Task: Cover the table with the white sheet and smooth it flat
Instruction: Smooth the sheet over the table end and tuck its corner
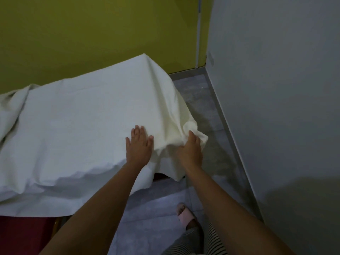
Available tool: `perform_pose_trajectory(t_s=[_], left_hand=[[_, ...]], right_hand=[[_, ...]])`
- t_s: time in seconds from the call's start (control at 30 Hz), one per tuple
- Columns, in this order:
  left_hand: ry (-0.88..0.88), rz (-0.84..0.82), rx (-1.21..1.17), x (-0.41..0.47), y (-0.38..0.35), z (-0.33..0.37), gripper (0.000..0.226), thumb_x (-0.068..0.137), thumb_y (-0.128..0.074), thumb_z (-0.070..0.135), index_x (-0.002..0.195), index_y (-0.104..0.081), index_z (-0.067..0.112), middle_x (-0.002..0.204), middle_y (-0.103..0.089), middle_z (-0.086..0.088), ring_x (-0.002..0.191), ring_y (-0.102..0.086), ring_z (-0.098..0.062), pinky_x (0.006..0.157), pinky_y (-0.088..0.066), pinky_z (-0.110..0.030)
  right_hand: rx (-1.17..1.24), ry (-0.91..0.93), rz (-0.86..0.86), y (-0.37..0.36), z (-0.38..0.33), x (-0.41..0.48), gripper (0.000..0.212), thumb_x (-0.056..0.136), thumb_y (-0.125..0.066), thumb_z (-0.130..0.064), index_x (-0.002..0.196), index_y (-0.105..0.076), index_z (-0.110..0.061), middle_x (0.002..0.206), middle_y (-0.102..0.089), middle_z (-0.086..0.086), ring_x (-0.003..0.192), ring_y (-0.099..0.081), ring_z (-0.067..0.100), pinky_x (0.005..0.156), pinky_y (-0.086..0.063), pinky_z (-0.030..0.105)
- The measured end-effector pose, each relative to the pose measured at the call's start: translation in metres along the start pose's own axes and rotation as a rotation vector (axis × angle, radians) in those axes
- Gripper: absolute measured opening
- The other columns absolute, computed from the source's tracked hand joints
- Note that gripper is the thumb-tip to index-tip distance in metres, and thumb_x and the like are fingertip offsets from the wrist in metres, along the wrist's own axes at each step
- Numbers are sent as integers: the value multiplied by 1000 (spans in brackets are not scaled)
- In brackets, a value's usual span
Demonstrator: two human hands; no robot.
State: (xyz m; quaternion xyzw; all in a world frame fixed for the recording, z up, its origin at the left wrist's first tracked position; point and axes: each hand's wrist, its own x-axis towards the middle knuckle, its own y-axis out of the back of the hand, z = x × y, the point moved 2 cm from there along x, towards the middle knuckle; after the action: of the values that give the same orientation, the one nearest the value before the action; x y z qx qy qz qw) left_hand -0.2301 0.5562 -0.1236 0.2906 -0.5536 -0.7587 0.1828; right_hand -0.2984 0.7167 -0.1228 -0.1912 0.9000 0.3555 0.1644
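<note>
White sheet (73, 116) – head view: draped over table (22, 234), hangs off near & rt edges, bunched at far-left end. Left hand (139, 146) flat, fingers straight & spread, pressing cloth nr the corner. Right hand (190, 150) fingers curled, gripping gathered overhang. Judged: light, soft, limp, creases easily, prob. slides; best held at hem/corner, pulled taut while palm pins it.

A yellow-green wall (92, 34), grey tiled floor (202, 111) and pink slipper (184, 215).
</note>
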Motion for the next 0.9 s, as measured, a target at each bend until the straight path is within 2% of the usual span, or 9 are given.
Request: perform_pose_trajectory(t_s=[0.1, 0.2, 0.3, 0.37, 0.43, 0.57, 0.7, 0.8, 0.9], left_hand=[[-25, -5, 5, -1, 2, -4, 59, 102, -19, 40, 151, -5, 9, 160, -1, -11, 148, 2, -24, 118, -2, -46], [-22, 28, -17, -2, 1, -4, 59, 102, -19, 39, 151, -5, 10, 160, -1, -10, 148, 2, -22, 118, 0, -45], [-18, 58, -41, -7, -3, -6, 58, 102, -16, 39, 151, -7, 10, 160, -3, -10, 148, 1, -22, 119, 0, -45], [-25, 56, -28, -8, -6, -8, 57, 102, -15, 38, 151, -7, 9, 160, -3, -10, 148, 0, -22, 119, 0, -43], [-35, 61, -6, -8, -8, -10, 57, 102, -16, 37, 151, -7, 9, 160, -3, -10, 148, 0, -22, 119, 0, -43], [-48, 43, -4, -8, -7, -12, 57, 102, -17, 37, 151, -6, 10, 160, -2, -10, 148, 1, -21, 119, 1, -43], [-49, 69, -17, -9, -3, -10, 57, 102, -18, 37, 151, -7, 10, 160, -3, -9, 148, 0, -21, 119, 2, -43], [-47, 82, -23, -7, 1, -7, 57, 102, -19, 37, 151, -7, 9, 160, -4, -9, 148, 0, -21, 118, 2, -44], [-62, 33, -23, -4, 0, -3, 57, 102, -18, 38, 151, -9, 10, 160, -5, -10, 148, -1, -22, 118, 0, -45]], right_hand=[[-21, 24, 43, 7, -2, 7, 36, 89, -47, -12, 123, -55, -19, 124, -59, 8, 111, -56, 31, 92, -47, 42], [-99, 146, 401, 32, -12, 2, 23, 83, -54, -11, 101, -66, -15, 107, -64, 10, 101, -58, 33, 86, -40, 41], [53, 319, 775, 58, -28, -16, 16, 74, -59, -8, 88, -67, -12, 94, -64, 13, 91, -57, 33, 76, -40, 39], [115, 442, 885, 66, -40, -26, 16, 75, -62, -9, 89, -67, -13, 96, -62, 10, 92, -52, 28, 76, -36, 35], [25, 488, 788, 66, -50, -24, 20, 81, -59, -11, 99, -67, -15, 104, -60, 9, 98, -49, 24, 80, -36, 35], [-438, 167, 178, 38, -29, -1, 39, 100, -36, -24, 138, -40, -14, 139, -42, 11, 122, -45, 31, 98, -33, 45], [-432, 3, 66, 20, -11, -1, 71, 95, -43, -17, 151, 0, -15, 158, -9, 8, 136, -30, 31, 105, -29, 52], [-443, 17, 33, 17, -14, 4, 69, 95, -43, -14, 151, -3, -21, 159, -6, 5, 139, -23, 31, 105, -27, 51], [-304, 13, -153, 8, -12, 13, 61, 93, -44, -13, 148, -18, -21, 153, -26, 8, 134, -34, 32, 105, -33, 48]])
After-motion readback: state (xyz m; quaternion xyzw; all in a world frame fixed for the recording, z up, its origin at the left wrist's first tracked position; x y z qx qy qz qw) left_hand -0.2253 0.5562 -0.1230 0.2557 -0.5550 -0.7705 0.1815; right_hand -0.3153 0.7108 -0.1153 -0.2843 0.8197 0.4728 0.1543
